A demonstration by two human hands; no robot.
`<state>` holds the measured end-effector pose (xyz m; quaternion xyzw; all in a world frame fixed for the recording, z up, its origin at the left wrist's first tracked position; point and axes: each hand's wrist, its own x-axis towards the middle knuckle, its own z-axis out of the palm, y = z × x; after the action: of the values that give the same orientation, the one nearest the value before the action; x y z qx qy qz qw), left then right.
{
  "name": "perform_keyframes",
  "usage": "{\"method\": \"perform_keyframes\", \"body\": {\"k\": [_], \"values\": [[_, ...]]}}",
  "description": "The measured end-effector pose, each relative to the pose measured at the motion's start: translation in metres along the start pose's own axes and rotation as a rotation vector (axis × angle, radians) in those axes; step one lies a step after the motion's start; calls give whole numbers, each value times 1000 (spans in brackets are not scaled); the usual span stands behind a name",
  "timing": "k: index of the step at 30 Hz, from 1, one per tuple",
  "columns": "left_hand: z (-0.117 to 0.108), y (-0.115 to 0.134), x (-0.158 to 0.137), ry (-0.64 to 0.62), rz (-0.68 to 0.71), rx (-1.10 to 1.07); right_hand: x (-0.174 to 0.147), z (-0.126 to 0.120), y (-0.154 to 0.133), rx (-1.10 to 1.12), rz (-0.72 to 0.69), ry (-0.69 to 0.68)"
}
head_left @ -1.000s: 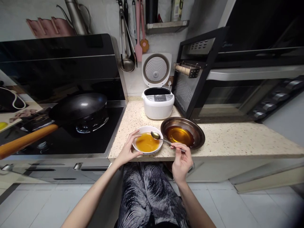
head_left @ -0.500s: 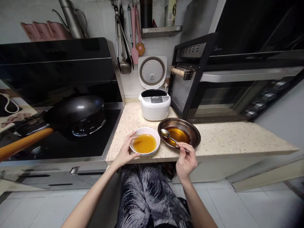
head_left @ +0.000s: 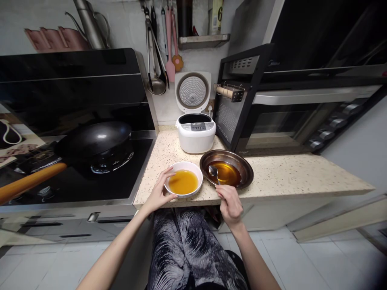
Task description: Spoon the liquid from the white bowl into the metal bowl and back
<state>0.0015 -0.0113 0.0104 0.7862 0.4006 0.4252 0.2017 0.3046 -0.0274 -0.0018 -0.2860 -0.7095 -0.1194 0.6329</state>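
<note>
My left hand [head_left: 157, 192] holds a white bowl [head_left: 200, 177] by its left side, with the fingers over the rim and the thumb at the near edge. Orange-yellow liquid [head_left: 183, 182] lies in this bowl. To its right stands a wide metal basin [head_left: 249, 168] with darker amber liquid [head_left: 228, 172] in the bottom. Pinched in my right hand [head_left: 231, 204] is the handle of a metal spoon [head_left: 213, 170], whose head is over the left part of the basin. Whether the spoon touches the liquid I cannot tell.
Behind the bowls a white rice cooker [head_left: 197, 141] stands with its lid up. On the left, a black wok [head_left: 99, 139] with a wooden handle sits on the stove [head_left: 127, 185]. A black rack with an oven [head_left: 281, 125] stands at the right. Utensils [head_left: 155, 60] hang on the wall.
My right hand has turned and moved slightly left and down, so the spoon's handle now points towards me and its head has shifted right. My left hand and the white bowl have stayed in place.
</note>
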Motion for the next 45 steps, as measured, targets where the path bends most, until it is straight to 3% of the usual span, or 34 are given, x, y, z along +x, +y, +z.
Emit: {"method": "perform_keyframes", "body": {"k": [5, 10, 13, 18, 21, 31, 45], "values": [[1, -1, 0, 4, 3, -4, -9, -5, 7, -44, -102, -130], [1, -3, 0, 7, 5, -5, -7, -7, 7, -33, -113, -134], [1, -3, -1, 6, 5, -6, -1, -5, 1, -1, -58, -74], [1, -2, -1, 5, 5, 0, 6, 1, -15, 38, 173, 160], [1, -2, 0, 7, 15, 2, 8, 8, -24, 119, 270, 226], [1, -6, -1, 19, 36, 20, 5, 38, -43, 280, 251, 9], [2, -4, 0, 23, 28, 13, 2, 47, -44, 304, 368, -21]]}}
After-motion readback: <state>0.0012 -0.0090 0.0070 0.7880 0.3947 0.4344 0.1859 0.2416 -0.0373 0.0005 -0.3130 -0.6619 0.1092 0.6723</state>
